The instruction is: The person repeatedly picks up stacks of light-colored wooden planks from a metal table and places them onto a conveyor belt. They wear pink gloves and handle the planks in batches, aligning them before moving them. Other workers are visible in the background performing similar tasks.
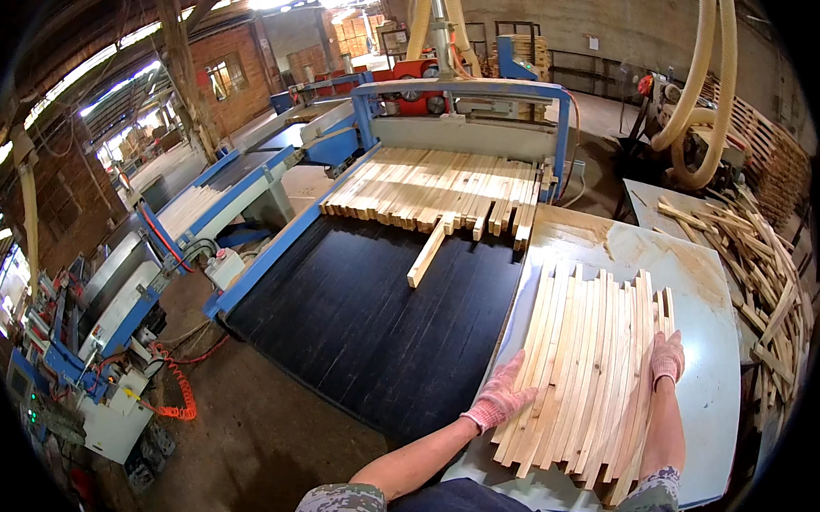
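A row of pale wooden strips lies side by side on a smooth, light-coloured table in front of me, their ends uneven. Against its left edge rests my left hand in a pink-and-white knit glove, fingers stretched out and thumb over the outer strips. My right hand, gloved alike, lies along the right edge with its fingers extended. Neither hand is wrapped round a single strip. Farther off, more wooden strips lie packed on a black conveyor belt; one strip sticks out toward me.
A blue frame spans the belt's far end. Scrap wood is heaped at the right, below ribbed hoses. On the left stand a second conveyor and a machine with a coiled red air hose.
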The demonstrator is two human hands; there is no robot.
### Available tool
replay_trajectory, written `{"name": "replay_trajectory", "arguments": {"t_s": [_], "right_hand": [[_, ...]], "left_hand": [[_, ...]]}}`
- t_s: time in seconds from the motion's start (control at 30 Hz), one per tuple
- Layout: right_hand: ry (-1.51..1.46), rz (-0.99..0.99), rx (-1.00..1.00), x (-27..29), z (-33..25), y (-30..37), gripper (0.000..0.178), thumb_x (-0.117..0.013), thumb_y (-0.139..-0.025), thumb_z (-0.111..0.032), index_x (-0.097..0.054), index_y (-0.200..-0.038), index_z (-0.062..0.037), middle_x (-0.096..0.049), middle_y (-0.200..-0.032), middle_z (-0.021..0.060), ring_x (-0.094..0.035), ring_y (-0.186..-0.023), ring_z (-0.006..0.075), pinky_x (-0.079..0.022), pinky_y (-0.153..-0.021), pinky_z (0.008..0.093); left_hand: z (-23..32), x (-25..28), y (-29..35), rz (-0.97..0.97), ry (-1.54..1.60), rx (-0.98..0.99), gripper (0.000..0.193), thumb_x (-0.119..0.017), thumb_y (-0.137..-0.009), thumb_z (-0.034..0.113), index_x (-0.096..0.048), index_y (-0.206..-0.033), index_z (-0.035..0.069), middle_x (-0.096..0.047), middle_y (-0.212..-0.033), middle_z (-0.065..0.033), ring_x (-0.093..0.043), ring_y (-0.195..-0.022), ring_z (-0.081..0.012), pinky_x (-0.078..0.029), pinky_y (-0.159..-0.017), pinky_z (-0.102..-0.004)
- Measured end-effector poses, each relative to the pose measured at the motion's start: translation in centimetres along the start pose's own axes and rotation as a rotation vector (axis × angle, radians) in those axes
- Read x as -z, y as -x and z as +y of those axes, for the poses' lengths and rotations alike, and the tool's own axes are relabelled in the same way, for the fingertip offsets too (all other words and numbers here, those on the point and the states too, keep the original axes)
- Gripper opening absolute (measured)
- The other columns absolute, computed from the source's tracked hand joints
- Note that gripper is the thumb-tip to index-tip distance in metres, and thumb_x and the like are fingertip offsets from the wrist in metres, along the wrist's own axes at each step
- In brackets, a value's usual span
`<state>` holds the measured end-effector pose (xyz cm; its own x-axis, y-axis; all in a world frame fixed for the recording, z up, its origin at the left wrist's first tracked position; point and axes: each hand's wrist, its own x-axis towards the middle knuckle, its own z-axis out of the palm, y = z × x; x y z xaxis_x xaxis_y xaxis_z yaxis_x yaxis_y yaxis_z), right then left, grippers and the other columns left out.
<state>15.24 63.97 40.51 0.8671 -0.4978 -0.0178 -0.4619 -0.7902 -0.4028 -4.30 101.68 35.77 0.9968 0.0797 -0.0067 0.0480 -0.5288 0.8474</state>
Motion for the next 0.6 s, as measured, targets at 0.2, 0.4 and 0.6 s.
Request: {"name": "replay_trajectory", "arguments": {"t_s": [0.2,0.4,0.6], "right_hand": [[-0.045,0.002,0.043,-1.0,0.6,-0.6,0.077,-0.058,-0.104,-0.049,-0.042,-0.162,-0.0013,-0.060,-0.149,0.0302,-0.059,-0.137,0.0458,-0.046,-0.115,0.0500],[-0.067,0.054,0.127,-3.4,2.8,-3.0,0.079,-0.056,-0.105,-0.048,-0.040,-0.161,0.0056,-0.056,-0.152,0.0336,-0.053,-0.142,0.0469,-0.042,-0.120,0.0480],[-0.038,0.043,0.158,-3.8,2.9,-3.4,0.075,-0.054,-0.107,-0.044,-0.038,-0.162,0.0060,-0.052,-0.157,0.0315,-0.052,-0.145,0.0453,-0.038,-0.123,0.0458]], "left_hand": [[-0.1,0.1,0.4,0.036,0.045,-0.049,0.099,-0.076,-0.091,0.044,-0.028,-0.170,0.009,-0.039,-0.168,-0.0255,-0.034,-0.157,-0.0419,-0.027,-0.130,-0.0459],[-0.1,-0.1,0.0,0.006,0.013,-0.015,0.100,-0.075,-0.092,0.046,-0.026,-0.171,0.011,-0.036,-0.170,-0.0250,-0.030,-0.160,-0.0400,-0.025,-0.132,-0.0444],[0.5,0.4,0.3,-0.021,0.026,0.021,0.101,-0.075,-0.092,0.046,-0.024,-0.172,0.011,-0.035,-0.171,-0.0245,-0.030,-0.160,-0.0400,-0.025,-0.132,-0.0443]]}}
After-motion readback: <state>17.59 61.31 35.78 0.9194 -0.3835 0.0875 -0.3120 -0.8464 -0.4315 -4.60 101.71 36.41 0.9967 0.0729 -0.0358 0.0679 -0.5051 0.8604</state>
